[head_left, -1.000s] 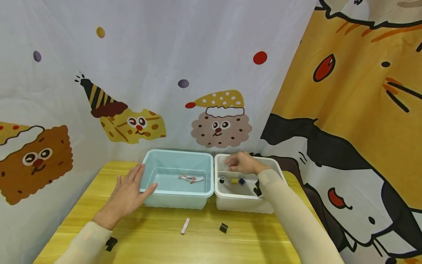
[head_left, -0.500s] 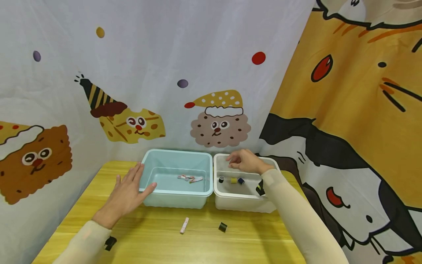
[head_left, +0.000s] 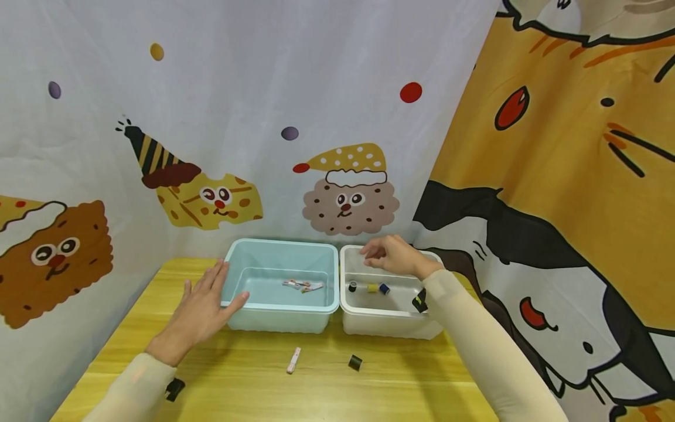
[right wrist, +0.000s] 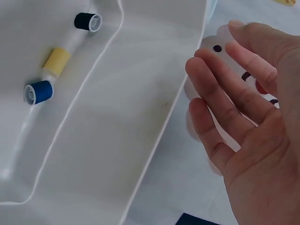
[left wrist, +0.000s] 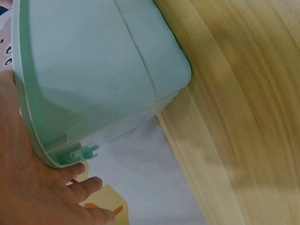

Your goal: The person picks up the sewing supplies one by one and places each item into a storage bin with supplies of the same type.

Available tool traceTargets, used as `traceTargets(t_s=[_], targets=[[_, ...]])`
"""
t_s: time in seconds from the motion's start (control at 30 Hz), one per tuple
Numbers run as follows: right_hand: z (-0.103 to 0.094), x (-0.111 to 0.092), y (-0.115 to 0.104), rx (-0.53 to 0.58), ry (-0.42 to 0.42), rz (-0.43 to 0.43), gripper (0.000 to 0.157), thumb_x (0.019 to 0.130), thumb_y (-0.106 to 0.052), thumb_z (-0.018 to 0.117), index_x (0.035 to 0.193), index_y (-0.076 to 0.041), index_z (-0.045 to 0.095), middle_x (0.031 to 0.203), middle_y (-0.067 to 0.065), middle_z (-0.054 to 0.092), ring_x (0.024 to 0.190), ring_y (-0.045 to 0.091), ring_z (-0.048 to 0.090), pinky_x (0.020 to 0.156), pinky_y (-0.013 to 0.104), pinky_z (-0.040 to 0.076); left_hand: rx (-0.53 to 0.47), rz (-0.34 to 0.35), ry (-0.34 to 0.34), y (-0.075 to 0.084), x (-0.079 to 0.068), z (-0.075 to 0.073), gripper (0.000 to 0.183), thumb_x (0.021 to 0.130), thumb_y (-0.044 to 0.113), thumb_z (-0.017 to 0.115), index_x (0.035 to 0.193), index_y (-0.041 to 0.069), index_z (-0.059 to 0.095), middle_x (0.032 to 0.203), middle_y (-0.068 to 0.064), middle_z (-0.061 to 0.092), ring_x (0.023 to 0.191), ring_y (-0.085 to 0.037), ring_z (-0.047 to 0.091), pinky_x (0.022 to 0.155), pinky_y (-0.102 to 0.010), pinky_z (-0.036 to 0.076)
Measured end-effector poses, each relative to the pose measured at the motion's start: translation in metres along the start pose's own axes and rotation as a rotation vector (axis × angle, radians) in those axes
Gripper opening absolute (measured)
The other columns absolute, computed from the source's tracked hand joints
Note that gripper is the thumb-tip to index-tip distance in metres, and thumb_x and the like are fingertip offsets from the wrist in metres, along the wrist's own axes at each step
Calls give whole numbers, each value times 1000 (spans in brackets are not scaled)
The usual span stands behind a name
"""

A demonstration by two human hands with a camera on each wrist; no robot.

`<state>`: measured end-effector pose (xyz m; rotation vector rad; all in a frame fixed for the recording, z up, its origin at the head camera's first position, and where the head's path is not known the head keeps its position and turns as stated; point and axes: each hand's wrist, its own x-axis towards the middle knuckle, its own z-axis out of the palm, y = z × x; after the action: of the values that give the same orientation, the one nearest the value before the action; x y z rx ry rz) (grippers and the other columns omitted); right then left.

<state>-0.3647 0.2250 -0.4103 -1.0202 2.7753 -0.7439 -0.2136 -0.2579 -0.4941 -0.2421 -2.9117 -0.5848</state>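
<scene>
My left hand [head_left: 197,310] rests with spread, straight fingers on the left rim of the light blue bin [head_left: 279,321]. Several small, narrow white-and-reddish pieces [head_left: 303,285] lie in that bin, too small to identify. Over the back of the white bin [head_left: 390,326] hovers my right hand [head_left: 392,256], its fingers loosely bent and nothing between them. Inside the white bin lie three thread spools: a black spool [right wrist: 88,22], a yellow spool [right wrist: 57,61] and a blue spool [right wrist: 39,92]. The yellow and blue ones are close together.
On the wooden table [head_left: 253,392] in front of the bins lie a narrow whitish patterned strip [head_left: 293,360] and a dark spool [head_left: 355,363]. Both bins stand side by side near the back edge. A printed curtain [head_left: 237,117] hangs behind them.
My right hand has risen slightly over the white bin, and its forearm has shifted a little to the right. The left hand stays on the blue bin's rim.
</scene>
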Motion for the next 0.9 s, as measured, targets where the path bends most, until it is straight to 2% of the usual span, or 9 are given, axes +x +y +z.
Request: traceTargets(t_s=[0.1, 0.3, 0.4, 0.67, 0.8, 0.9], targets=[[-1, -3, -6, -2, -4, 0, 24, 109, -15, 84, 133, -15, 86, 113, -6, 91, 100, 11, 84, 90, 32, 70, -3, -1, -2, 0, 0, 1, 105, 116, 67, 60, 183, -4, 24, 192, -32, 23, 173, -61, 31, 129, -97, 19], [-2, -11, -17, -8, 1, -69, 25, 108, -12, 83, 133, -11, 84, 113, -2, 91, 104, 16, 86, 100, 50, 72, -5, -6, -9, -1, 0, 1, 107, 116, 70, 58, 184, -4, 22, 192, -31, 22, 173, -61, 30, 130, -96, 18], [0, -15, -21, -21, -2, -85, 25, 109, -15, 84, 134, -12, 84, 115, -1, 91, 105, 16, 86, 103, 53, 71, -5, -6, -9, -1, 0, 0, 108, 116, 72, 56, 184, -4, 21, 192, -32, 22, 173, -62, 29, 129, -96, 18], [2, -29, -29, -9, -25, -63, 30, 113, -22, 80, 142, -16, 82, 125, 3, 90, 110, 14, 85, 97, 39, 71, -4, -5, -5, -1, 0, 0, 108, 115, 72, 57, 184, -4, 22, 192, -32, 23, 172, -63, 30, 129, -97, 19], [5, -34, -31, -39, -17, -91, 28, 114, -27, 80, 141, -19, 82, 126, 2, 89, 111, 13, 85, 96, 38, 70, -7, -5, -5, -1, -1, 0, 108, 115, 71, 57, 184, -4, 22, 192, -32, 23, 172, -63, 30, 129, -97, 19], [8, -38, -34, -51, -7, -115, 26, 114, -25, 80, 139, -20, 82, 126, 0, 89, 110, 13, 85, 96, 38, 71, -11, -4, -2, -1, -1, 0, 108, 115, 72, 57, 184, -4, 22, 192, -32, 23, 172, -62, 30, 128, -97, 19]])
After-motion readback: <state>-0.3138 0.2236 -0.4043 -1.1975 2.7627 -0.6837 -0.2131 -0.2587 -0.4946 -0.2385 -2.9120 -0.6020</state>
